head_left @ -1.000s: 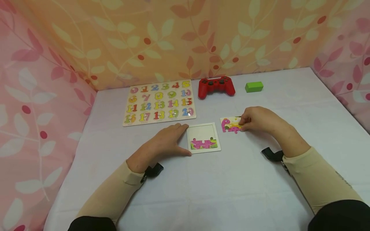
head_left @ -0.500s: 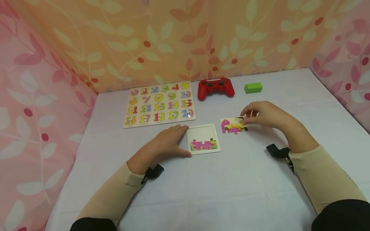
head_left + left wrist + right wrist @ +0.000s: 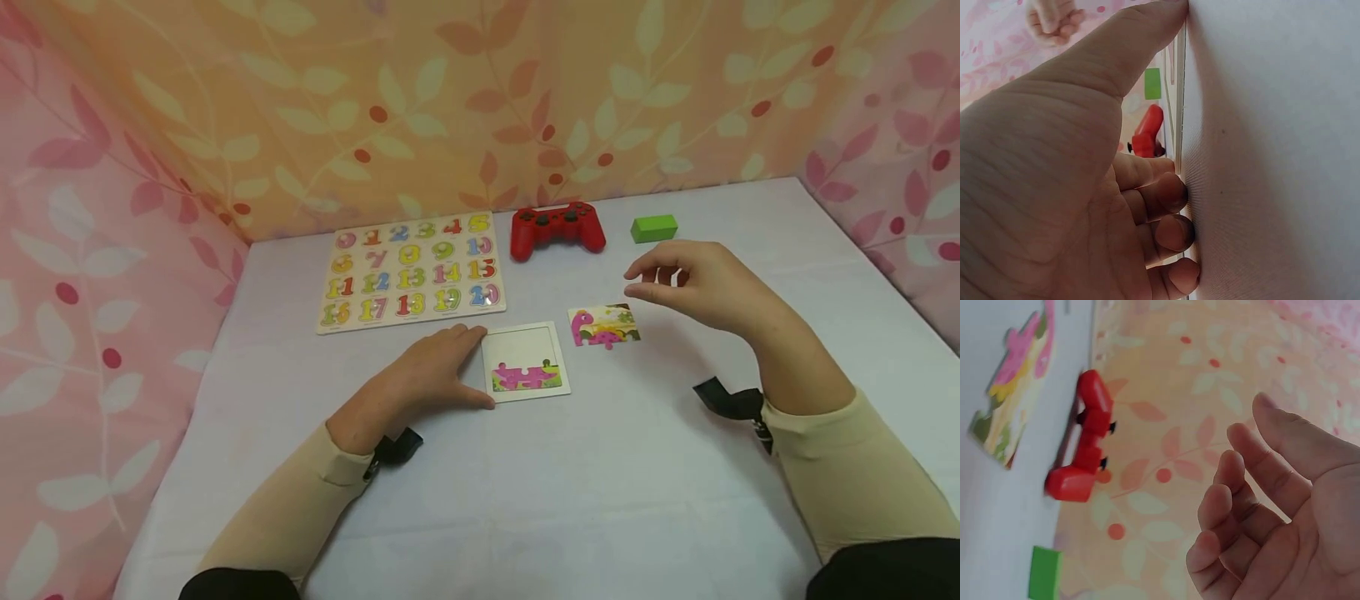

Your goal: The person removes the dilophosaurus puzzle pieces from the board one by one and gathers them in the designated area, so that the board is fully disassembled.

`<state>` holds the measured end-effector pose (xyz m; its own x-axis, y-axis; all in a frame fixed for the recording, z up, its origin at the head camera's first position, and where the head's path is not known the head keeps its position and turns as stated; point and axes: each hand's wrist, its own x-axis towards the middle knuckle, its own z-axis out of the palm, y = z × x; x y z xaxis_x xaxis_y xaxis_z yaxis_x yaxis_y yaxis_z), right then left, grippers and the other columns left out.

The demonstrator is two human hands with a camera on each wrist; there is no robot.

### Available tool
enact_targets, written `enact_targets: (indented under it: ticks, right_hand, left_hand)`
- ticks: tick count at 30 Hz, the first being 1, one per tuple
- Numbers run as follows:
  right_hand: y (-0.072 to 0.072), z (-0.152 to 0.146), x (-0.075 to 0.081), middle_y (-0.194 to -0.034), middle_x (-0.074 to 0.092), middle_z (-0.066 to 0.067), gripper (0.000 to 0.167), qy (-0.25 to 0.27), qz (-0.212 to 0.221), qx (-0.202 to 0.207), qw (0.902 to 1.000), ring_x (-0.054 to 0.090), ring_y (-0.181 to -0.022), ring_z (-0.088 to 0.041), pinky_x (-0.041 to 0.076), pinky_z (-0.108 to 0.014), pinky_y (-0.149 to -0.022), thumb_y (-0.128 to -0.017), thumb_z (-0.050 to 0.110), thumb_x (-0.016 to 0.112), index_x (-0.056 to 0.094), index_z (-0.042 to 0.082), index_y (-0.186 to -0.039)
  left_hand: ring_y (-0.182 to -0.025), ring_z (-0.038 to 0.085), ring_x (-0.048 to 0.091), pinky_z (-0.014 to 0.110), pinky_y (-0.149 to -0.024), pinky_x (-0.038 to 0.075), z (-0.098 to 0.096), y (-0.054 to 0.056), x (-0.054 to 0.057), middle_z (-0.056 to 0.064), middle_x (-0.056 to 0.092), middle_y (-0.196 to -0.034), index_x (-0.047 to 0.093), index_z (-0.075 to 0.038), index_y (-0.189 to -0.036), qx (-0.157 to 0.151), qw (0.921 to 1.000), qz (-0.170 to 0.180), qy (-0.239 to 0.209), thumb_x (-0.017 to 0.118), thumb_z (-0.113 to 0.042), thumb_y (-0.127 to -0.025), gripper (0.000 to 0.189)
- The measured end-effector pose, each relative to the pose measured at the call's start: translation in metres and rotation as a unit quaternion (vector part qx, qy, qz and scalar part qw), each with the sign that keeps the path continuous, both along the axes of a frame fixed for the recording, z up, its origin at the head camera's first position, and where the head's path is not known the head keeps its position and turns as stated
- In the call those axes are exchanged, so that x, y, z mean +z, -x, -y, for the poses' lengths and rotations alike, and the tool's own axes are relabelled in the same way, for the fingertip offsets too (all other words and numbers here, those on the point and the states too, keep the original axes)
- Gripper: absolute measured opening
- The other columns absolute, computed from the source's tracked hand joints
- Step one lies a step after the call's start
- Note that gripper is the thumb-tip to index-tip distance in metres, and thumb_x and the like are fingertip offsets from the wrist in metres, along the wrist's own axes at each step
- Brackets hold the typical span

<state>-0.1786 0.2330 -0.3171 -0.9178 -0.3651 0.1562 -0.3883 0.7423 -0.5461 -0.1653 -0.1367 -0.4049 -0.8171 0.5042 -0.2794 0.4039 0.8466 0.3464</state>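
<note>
A small white puzzle tray (image 3: 522,328) lies mid-table, its near part filled with joined pink dinosaur pieces (image 3: 527,377). My left hand (image 3: 420,375) holds the tray at its left side, thumb at the near corner and index finger at the far one. In the left wrist view, the other fingertips (image 3: 1175,232) rest low at the tabletop. Right of the tray, a joined puzzle section (image 3: 603,325) with a pink dinosaur lies flat on the cloth. Above and to the right of it, my right hand (image 3: 697,283) hovers with loosely bent fingers and nothing between them.
A number puzzle board (image 3: 412,271) lies behind my left hand. Toward the back edge are a red game controller (image 3: 557,229) and a green block (image 3: 654,228). Floral curtains (image 3: 450,108) stand behind and at both sides of the white-covered table.
My right hand has let go of the dinosaur section and lifted up and to the right, leaving it on the table. My left hand stays at the tray.
</note>
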Motion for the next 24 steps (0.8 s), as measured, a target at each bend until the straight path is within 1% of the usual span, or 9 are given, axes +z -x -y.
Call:
enact_targets:
  ticks: [6, 11, 14, 16, 18, 21, 24]
  right_hand:
    - [-0.018, 0.013, 0.018, -0.082, 0.063, 0.006, 0.014, 0.042, -0.049, 0.016, 0.9978, 0.054, -0.08, -0.011, 0.043, -0.02, -0.072, -0.09, 0.019, 0.082, 0.079, 0.019, -0.103]
    - [-0.03, 0.025, 0.032, -0.079, 0.061, 0.009, 0.017, 0.072, -0.084, 0.053, 0.9925, 0.054, -0.078, -0.008, 0.044, -0.021, -0.071, -0.087, 0.011, 0.083, 0.078, 0.019, -0.102]
    - [-0.037, 0.034, 0.038, -0.079, 0.061, 0.01, 0.018, 0.087, -0.096, 0.072, 0.989, 0.054, -0.077, -0.007, 0.045, -0.022, -0.07, -0.086, 0.008, 0.083, 0.078, 0.017, -0.101]
    - [-0.041, 0.041, 0.04, -0.079, 0.061, 0.01, 0.017, 0.096, -0.094, 0.076, 0.988, 0.055, -0.077, -0.008, 0.045, -0.023, -0.069, -0.087, 0.007, 0.083, 0.078, 0.016, -0.1]
    - [-0.045, 0.048, 0.042, -0.079, 0.062, 0.01, 0.014, 0.103, -0.081, 0.073, 0.9886, 0.055, -0.077, -0.008, 0.045, -0.023, -0.069, -0.088, 0.009, 0.082, 0.078, 0.017, -0.099]
    - [-0.051, 0.059, 0.041, -0.08, 0.062, 0.009, 0.01, 0.11, -0.056, 0.067, 0.9901, 0.056, -0.077, -0.01, 0.047, -0.026, -0.067, -0.09, 0.012, 0.08, 0.078, 0.017, -0.099]
    - [-0.053, 0.071, 0.036, -0.079, 0.063, 0.008, 0.007, 0.117, -0.022, 0.07, 0.9904, 0.056, -0.076, -0.011, 0.047, -0.026, -0.066, -0.093, 0.017, 0.079, 0.077, 0.019, -0.099]
  left_hand:
    - [-0.131, 0.019, 0.047, 0.041, -0.112, 0.039, 0.001, -0.001, 0.0, 0.002, 0.048, -0.15, 0.035, -0.017, -0.16, -0.001, 1.0, -0.002, -0.005, 0.084, -0.066, -0.073, 0.111]
    - [-0.131, 0.02, 0.048, 0.042, -0.113, 0.039, 0.002, -0.001, -0.001, 0.003, 0.049, -0.149, 0.036, -0.016, -0.16, -0.001, 1.0, -0.001, -0.009, 0.084, -0.065, -0.073, 0.111]
    - [-0.133, 0.021, 0.047, 0.042, -0.113, 0.038, 0.003, -0.001, -0.001, 0.003, 0.049, -0.15, 0.036, -0.016, -0.16, 0.0, 0.9999, -0.001, -0.011, 0.085, -0.065, -0.072, 0.112]
    - [-0.135, 0.021, 0.046, 0.043, -0.114, 0.037, 0.003, -0.001, -0.001, 0.003, 0.048, -0.152, 0.036, -0.016, -0.16, 0.003, 0.9999, 0.0, -0.011, 0.085, -0.065, -0.072, 0.112]
    - [-0.138, 0.022, 0.044, 0.044, -0.115, 0.036, 0.002, -0.002, -0.001, 0.003, 0.046, -0.154, 0.036, -0.017, -0.16, 0.006, 0.9999, 0.002, -0.011, 0.085, -0.065, -0.072, 0.112]
    - [-0.141, 0.023, 0.042, 0.044, -0.116, 0.035, 0.002, -0.002, 0.0, 0.004, 0.045, -0.156, 0.036, -0.018, -0.16, 0.007, 0.9999, 0.004, -0.011, 0.085, -0.065, -0.072, 0.112]
    - [-0.14, 0.023, 0.043, 0.044, -0.116, 0.035, 0.001, -0.002, 0.001, 0.003, 0.045, -0.155, 0.036, -0.018, -0.16, 0.009, 0.9999, 0.005, -0.01, 0.085, -0.066, -0.072, 0.112]
